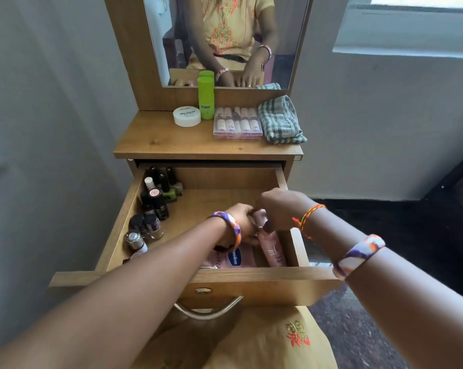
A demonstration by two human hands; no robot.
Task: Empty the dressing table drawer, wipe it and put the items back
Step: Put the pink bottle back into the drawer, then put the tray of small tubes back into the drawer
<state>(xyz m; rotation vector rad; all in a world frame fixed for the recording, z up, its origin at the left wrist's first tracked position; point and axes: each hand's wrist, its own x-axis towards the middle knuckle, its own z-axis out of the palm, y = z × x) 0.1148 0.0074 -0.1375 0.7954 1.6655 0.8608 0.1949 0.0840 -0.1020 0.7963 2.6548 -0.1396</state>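
Note:
The wooden drawer (251, 278) of the dressing table stands pulled open below me. Several nail polish bottles (155, 206) line its left side. At the front right lie a pink Vaseline bottle (237, 258) and a pink tube (274, 251). Both hands reach into the drawer over them. My left hand (242, 225) and my right hand (275, 209) meet at the top end of the pink tube, fingers curled around it. The fingertips are hidden by the backs of the hands.
On the tabletop (158, 139) stand a white nail polish remover jar (186, 116), a green cylinder bottle (206, 98), a clear box of pink bottles (237, 123) and a folded checked cloth (281, 119). A mirror (225, 35) rises behind. A wall is left, dark floor right.

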